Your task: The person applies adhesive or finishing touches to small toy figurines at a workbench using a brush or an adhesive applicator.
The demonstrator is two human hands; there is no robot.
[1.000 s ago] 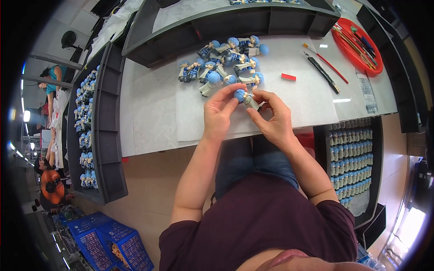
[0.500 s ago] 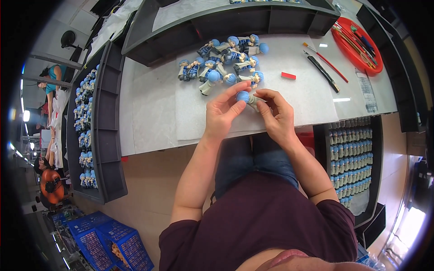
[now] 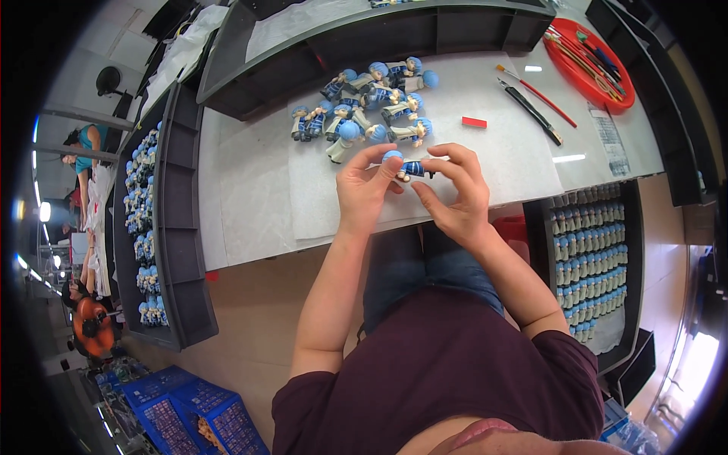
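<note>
My left hand (image 3: 362, 189) pinches a small blue-haired figurine (image 3: 414, 168) by its head, between thumb and fingers. The figurine lies sideways above the paper sheet, its blue-and-white clothed side showing and its feet pointing right. Around those feet, my right hand (image 3: 464, 191) has its thumb and fingers apart; whether a fingertip touches the figurine I cannot tell. Just beyond my hands, a loose cluster of similar figurines (image 3: 377, 95) lies on the white paper sheet (image 3: 485, 163).
A dark grey crate (image 3: 349, 45) stands along the back. Crates at left (image 3: 182, 250) and lower right (image 3: 542, 250) hold many figurines. On the table's right are a red piece (image 3: 475, 122), a black pen-like tool (image 3: 535, 114), a brush (image 3: 542, 98) and a red tray of tools (image 3: 552, 53).
The figurine has been turned over, from its pale side to its blue-clothed side. My right thumb and fingers have spread away from its body, while my left hand keeps its head.
</note>
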